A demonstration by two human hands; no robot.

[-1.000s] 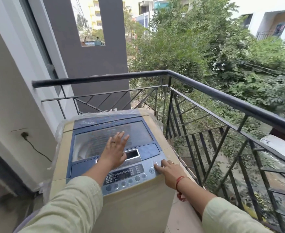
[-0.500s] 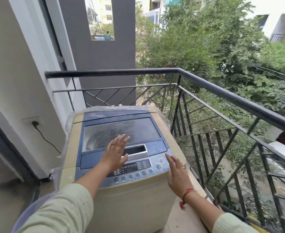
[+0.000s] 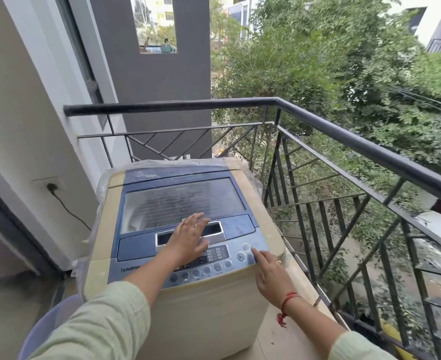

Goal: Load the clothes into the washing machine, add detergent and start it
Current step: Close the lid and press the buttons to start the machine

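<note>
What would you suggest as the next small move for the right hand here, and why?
Probably shift the index finger of the right hand onto the round button beside it and press. The lid is shut, the left hand rests flat on its front edge, and that finger touches the control panel next to the button, so starting the machine seems due.

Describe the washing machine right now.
The washing machine is a beige top-loader with a blue top, its clear-windowed lid shut. Plastic sheet clings round its upper sides. It stands on the balcony beside the railing. The left hand lies flat over the lid's handle; the right hand has a fingertip at the right-hand buttons of the control panel.
</note>
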